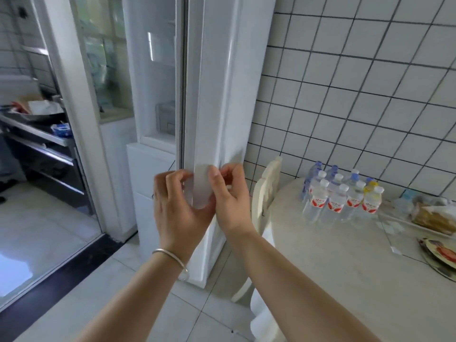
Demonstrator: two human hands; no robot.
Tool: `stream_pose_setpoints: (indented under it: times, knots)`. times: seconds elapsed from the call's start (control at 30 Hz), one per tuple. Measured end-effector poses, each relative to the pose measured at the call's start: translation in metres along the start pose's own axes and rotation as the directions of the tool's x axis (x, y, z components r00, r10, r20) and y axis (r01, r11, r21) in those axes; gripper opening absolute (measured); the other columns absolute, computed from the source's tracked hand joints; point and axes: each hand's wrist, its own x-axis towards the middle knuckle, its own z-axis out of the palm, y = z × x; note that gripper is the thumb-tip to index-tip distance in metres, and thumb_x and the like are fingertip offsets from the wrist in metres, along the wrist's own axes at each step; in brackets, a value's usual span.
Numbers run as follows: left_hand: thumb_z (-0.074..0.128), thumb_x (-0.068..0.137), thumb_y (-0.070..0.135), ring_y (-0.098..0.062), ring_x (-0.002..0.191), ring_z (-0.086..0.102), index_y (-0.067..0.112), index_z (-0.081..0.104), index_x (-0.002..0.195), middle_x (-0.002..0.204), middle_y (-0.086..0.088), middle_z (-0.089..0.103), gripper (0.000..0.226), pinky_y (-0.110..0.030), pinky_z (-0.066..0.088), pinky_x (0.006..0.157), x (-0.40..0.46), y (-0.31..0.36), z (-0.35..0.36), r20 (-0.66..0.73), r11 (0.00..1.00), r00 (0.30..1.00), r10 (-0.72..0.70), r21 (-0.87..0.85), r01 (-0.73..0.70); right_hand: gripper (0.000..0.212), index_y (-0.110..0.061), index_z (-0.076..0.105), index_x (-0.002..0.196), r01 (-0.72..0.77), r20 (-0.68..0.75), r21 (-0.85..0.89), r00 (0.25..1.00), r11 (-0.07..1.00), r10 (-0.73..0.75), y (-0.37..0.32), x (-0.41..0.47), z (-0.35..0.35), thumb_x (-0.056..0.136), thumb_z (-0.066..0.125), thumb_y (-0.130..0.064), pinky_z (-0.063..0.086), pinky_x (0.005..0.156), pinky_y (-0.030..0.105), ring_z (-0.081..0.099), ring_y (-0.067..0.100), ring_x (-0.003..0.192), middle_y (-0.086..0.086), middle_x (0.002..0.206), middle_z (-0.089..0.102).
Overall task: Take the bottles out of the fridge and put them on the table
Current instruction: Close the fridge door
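Observation:
The tall white fridge [217,95] stands straight ahead with its door shut; I see no bottles inside it. A pale grey strip [201,186] lies across the door's edge at waist height. My left hand [180,208], with a silver bangle on the wrist, curls its fingers on the strip's left side. My right hand [230,201] pinches the strip's right side with thumb and fingers. Several clear water bottles [343,196] with red labels and white, blue or yellow caps stand grouped on the round cream table [345,267] at the right.
A cream chair [267,193] sits between the fridge and the table. A tray of food [429,218] and a plate [441,257] lie at the table's right edge. The tiled wall [357,95] backs the table. A glass sliding door [74,119] opens to the kitchen at the left.

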Motion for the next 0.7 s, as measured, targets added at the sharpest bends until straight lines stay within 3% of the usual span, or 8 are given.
stream_pose_setpoints:
  times: [0.07,0.13,0.2,0.27,0.4,0.57,0.7]
  knots:
    - [0.063,0.065,0.056,-0.020,0.084,0.054,0.015,0.046,0.103,0.102,0.008,0.038,0.059,-0.027,0.046,0.066,0.011,-0.021,-0.020,-0.009,1.000,1.000,-0.029,0.008,0.029,0.022,-0.029,0.046,0.075,0.009,0.052,-0.012,0.999,1.000,-0.008,0.006,0.002,0.027,0.079,0.058,-0.047,0.046,0.071,0.036,0.050,0.015,0.073,-0.004,0.077,0.050]
    - [0.061,0.068,0.058,-0.013,0.082,0.050,0.012,0.048,0.103,0.100,0.005,0.042,0.059,-0.010,0.038,0.066,0.024,-0.045,-0.038,-0.015,0.998,0.998,-0.059,0.000,0.059,0.022,-0.026,0.048,0.078,0.029,0.102,-0.023,0.994,0.999,-0.026,0.011,0.006,0.055,0.079,0.058,-0.045,0.045,0.071,0.029,0.052,0.011,0.075,-0.005,0.081,0.054]
    - [0.062,0.072,0.057,-0.008,0.080,0.046,0.010,0.049,0.101,0.097,0.004,0.044,0.057,-0.004,0.036,0.068,0.040,-0.072,-0.054,-0.035,0.998,0.997,-0.068,0.009,0.068,0.022,-0.024,0.051,0.082,0.031,0.141,-0.030,0.990,0.999,-0.026,0.016,0.014,0.082,0.078,0.057,-0.044,0.042,0.070,0.020,0.053,0.008,0.078,-0.007,0.085,0.057]
    - [0.064,0.077,0.052,-0.009,0.079,0.045,0.007,0.049,0.101,0.095,0.002,0.046,0.053,-0.008,0.038,0.068,0.058,-0.100,-0.068,-0.060,0.996,0.995,-0.082,0.031,0.084,0.023,-0.027,0.051,0.086,0.051,0.163,-0.085,0.986,0.995,-0.037,0.021,0.026,0.109,0.076,0.057,-0.046,0.041,0.071,0.019,0.055,0.008,0.085,-0.012,0.090,0.058]
    - [0.062,0.082,0.043,-0.016,0.083,0.048,0.005,0.049,0.106,0.098,-0.001,0.047,0.046,-0.029,0.044,0.071,0.099,-0.159,-0.084,-0.106,0.984,0.979,-0.172,0.030,0.176,0.028,-0.027,0.049,0.103,0.176,0.198,-0.270,0.972,0.947,-0.124,0.042,0.061,0.157,0.081,0.061,-0.040,0.045,0.082,0.026,0.051,0.011,0.099,-0.020,0.098,0.050]
    - [0.057,0.088,0.042,-0.021,0.087,0.053,0.008,0.050,0.110,0.104,-0.006,0.051,0.041,-0.031,0.044,0.076,0.168,-0.228,-0.090,-0.155,0.951,0.939,-0.307,-0.005,0.310,0.035,-0.014,0.054,0.110,0.432,0.205,-0.477,0.901,0.765,-0.381,0.078,0.125,0.213,0.083,0.061,-0.035,0.044,0.082,0.028,0.045,0.017,0.103,-0.002,0.110,0.051]
    - [0.047,0.091,0.048,-0.015,0.076,0.047,0.006,0.051,0.108,0.096,-0.007,0.051,0.046,-0.026,0.040,0.071,0.219,-0.284,-0.082,-0.153,0.930,0.918,-0.366,-0.088,0.356,0.038,-0.014,0.056,0.106,0.551,0.208,-0.595,0.809,0.585,-0.550,0.103,0.186,0.250,0.078,0.058,-0.039,0.045,0.082,0.032,0.040,0.018,0.103,0.007,0.114,0.055]
